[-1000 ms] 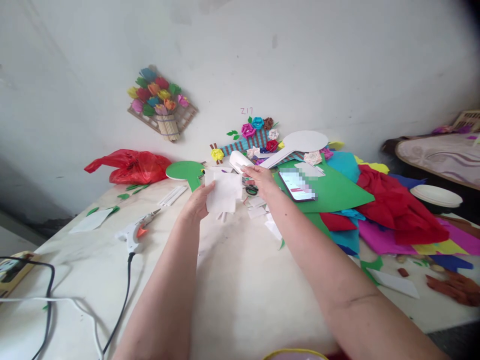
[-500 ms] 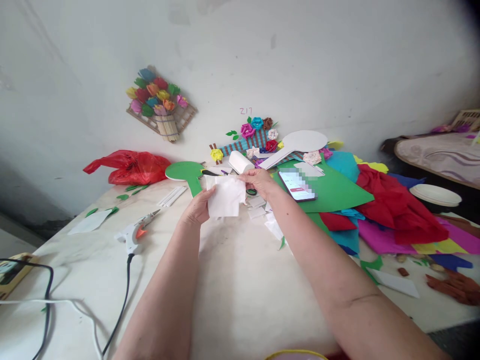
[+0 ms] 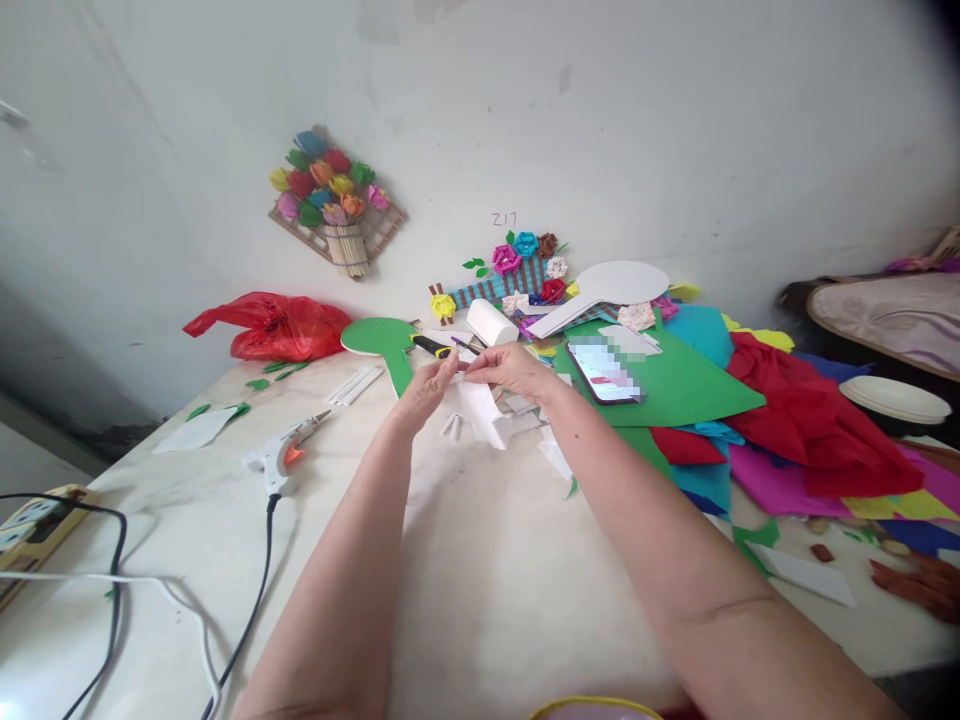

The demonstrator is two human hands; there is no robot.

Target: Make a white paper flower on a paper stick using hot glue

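Observation:
A thin white sheet of paper (image 3: 480,408) hangs, bent and creased, below my fingertips near the table's middle. My left hand (image 3: 424,395) pinches at its upper left edge, thumb on top. From the other side my right hand (image 3: 517,370) grips the top edge, its fingertips almost touching those of the left. Just beyond the hands lie a black and yellow cutter knife (image 3: 430,346) and a white roll (image 3: 491,322). Small white paper pieces (image 3: 451,426) rest on the table beneath the sheet.
A glue gun (image 3: 281,455) with its cord lies left, near a power strip (image 3: 37,530). Right are a phone (image 3: 604,370) on green sheet (image 3: 697,390) and crumpled red paper (image 3: 817,420). A red plastic bag (image 3: 285,327) sits at the back left.
My hands have drawn together at the sheet's top edge. The paper, spread flat between them before, now droops below the fingers. The view has shifted slightly left.

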